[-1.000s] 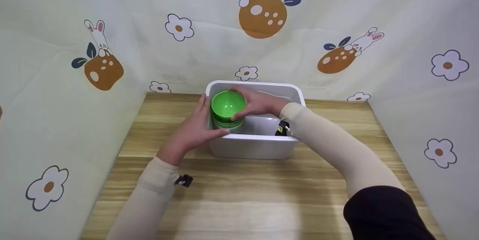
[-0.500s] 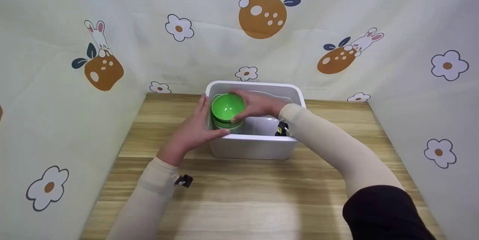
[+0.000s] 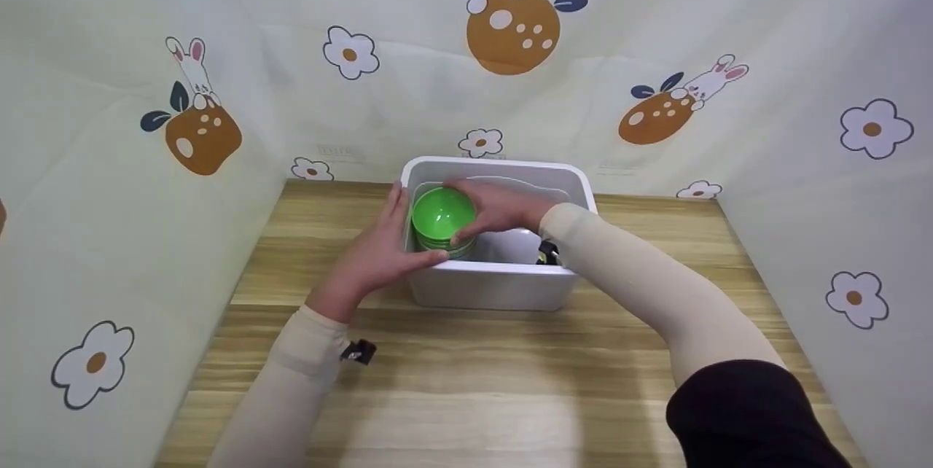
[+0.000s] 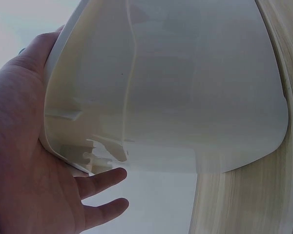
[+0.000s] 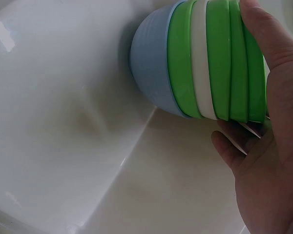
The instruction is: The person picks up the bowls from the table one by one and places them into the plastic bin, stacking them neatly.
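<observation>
In the head view, a green bowl [image 3: 443, 214] tops a nested stack at the left end of a white plastic bin [image 3: 496, 287]. My right hand [image 3: 503, 207] reaches into the bin and grips this top bowl, its thumb on the near side and fingers at the far rim. The right wrist view shows the stack's blue bottom bowl [image 5: 149, 61], a white bowl [image 5: 202, 63] and several green ones. My left hand [image 3: 372, 249] rests against the bin's near left corner, thumb along the front rim. Two of its fingers [image 4: 105, 183] extend straight in the left wrist view.
The bin stands on a wood-grain table [image 3: 474, 380] near the back wall cloth [image 3: 408, 111], which is printed with rabbits and flowers. A pale shape [image 3: 514, 243] lies inside the bin right of the stack, partly hidden by my right arm.
The top green bowl has sunk lower onto the stack, and my right hand has come down with it. My left hand stays in place at the bin's corner.
</observation>
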Available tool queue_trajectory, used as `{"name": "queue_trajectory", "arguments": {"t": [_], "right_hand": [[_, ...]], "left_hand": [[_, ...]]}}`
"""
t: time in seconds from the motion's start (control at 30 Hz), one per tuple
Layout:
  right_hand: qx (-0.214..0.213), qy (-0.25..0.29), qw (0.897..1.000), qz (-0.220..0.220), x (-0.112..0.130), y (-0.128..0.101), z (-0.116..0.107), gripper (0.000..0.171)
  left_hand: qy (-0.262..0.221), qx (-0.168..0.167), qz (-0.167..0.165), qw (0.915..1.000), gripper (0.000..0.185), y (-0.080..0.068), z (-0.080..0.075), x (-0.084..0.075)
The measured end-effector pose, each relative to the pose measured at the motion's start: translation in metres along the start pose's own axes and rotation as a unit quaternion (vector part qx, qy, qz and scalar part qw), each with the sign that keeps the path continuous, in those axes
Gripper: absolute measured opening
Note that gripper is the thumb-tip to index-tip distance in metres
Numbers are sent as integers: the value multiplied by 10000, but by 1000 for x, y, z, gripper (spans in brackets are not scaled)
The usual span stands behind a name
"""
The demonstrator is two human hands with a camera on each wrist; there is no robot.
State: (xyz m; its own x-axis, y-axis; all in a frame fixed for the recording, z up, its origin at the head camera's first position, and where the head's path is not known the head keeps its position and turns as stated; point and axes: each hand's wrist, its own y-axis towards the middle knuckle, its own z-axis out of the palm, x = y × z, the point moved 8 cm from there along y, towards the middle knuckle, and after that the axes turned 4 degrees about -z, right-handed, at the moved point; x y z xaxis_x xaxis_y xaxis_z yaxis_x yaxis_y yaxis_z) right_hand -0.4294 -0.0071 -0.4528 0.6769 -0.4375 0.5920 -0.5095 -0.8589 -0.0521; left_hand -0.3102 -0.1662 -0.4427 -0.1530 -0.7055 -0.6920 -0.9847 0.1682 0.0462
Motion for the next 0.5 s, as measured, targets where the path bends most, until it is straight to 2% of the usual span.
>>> {"name": "queue_trajectory", "arguments": {"t": [0.3, 0.5], "right_hand": [[31, -136, 9999, 17, -2, 1, 0, 117], [14, -101, 9999, -12, -2, 2, -1, 119]], "left_hand": [[33, 28, -104, 9999, 148, 1, 1, 3], [62, 16, 5, 10000, 146, 0, 1, 1]]}}
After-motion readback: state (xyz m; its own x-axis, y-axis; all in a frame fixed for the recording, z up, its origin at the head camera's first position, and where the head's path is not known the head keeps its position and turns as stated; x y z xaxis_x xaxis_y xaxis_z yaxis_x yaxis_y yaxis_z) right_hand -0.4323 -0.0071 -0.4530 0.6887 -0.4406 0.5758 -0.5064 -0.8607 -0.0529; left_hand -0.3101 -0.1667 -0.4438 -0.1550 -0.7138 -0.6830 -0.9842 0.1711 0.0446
